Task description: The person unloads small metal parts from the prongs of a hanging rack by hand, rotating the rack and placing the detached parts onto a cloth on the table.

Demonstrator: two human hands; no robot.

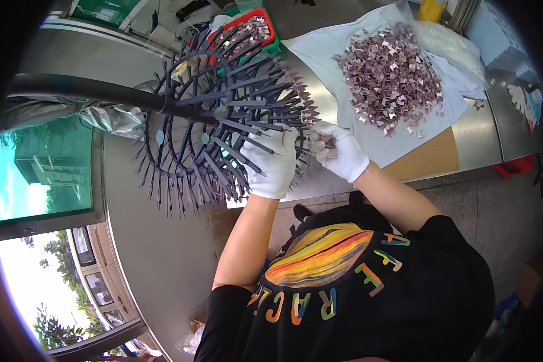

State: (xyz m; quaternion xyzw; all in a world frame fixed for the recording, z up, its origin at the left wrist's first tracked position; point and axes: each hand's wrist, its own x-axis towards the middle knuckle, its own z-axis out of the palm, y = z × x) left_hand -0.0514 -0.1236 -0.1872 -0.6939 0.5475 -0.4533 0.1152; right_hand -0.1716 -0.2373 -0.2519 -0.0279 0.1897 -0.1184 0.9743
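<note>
1. Fingers of the white-gloved right hand [346,154] are drawn nearly together, holding small pinkish-brown folded pieces [327,143] just beside the edge of a round black rack of radiating rods [220,113].
2. The white-gloved left hand [271,169] is among the rods at the rack's near side; rods cross in front, so I cannot tell how far its fingers are closed or what they grip.
3. Similar pieces line the rack's edge above the right hand; a thick black shaft [96,92] runs from the rack's middle.
4. A large heap of pieces [392,78] lies on a white cloth [311,45] over the metal table [510,148], beside a clear plastic bag [449,48].
5. More pieces fill a red plastic basket [271,27] beyond the rack.
6. Multicoloured capitals on the black shirt [422,301] include A, C, R and E; the whole word is unclear.
</note>
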